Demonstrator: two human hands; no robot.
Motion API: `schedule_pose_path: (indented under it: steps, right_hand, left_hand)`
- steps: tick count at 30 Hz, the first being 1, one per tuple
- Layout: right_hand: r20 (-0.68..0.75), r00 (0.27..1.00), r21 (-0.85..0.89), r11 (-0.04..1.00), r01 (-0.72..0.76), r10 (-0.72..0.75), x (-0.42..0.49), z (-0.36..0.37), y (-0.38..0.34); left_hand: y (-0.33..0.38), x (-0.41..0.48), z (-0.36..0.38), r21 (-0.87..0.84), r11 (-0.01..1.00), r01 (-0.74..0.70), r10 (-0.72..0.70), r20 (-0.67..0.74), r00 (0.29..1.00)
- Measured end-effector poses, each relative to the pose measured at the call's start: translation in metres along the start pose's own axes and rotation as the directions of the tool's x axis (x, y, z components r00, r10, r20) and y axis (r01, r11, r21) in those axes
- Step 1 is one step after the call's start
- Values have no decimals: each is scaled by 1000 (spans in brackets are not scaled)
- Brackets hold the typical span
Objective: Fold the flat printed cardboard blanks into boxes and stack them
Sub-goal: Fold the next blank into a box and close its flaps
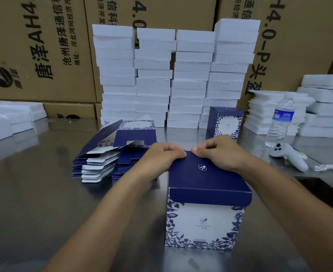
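A folded box [205, 218] with a navy lid and blue leaf print on white sides stands upright on the steel table [34, 193], near its front. My left hand [161, 156] and my right hand [218, 152] curl over the far edge of its lid, thumbs pressing the top. A pile of flat printed blanks [106, 154] lies to the left of my hands, its top sheet partly lifted. Another finished box [227, 122] stands behind, to the right.
Four tall stacks of white foam blocks [173, 79] line the back, with more foam at the left [10, 118] and right [318, 107]. A water bottle [281, 122] and a grey controller [289, 156] sit at the right. Large brown cartons [36, 48] form the backdrop.
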State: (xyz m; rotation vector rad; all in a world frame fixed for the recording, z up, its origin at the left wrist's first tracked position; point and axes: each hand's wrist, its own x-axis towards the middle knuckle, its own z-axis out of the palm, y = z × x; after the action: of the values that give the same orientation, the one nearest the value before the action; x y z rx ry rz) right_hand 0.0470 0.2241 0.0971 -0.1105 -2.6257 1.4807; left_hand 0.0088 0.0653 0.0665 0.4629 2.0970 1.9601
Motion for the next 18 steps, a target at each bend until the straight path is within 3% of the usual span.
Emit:
schedule_pose_path:
  steps: [3, 13, 18]
  right_hand:
    - [7, 1000, 23, 1000, -6, 6, -2, 0, 0]
    - [-26, 999, 56, 998, -31, 33, -6, 2, 2]
    - [-91, 990, 116, 989, -94, 104, -8, 0, 5]
  left_hand:
    - [6, 5, 3, 59, 996, 60, -60, -6, 998]
    - [-4, 3, 3, -120, 988, 95, -98, -19, 995]
    - [-10, -3, 7, -209, 974, 82, -104, -97, 990]
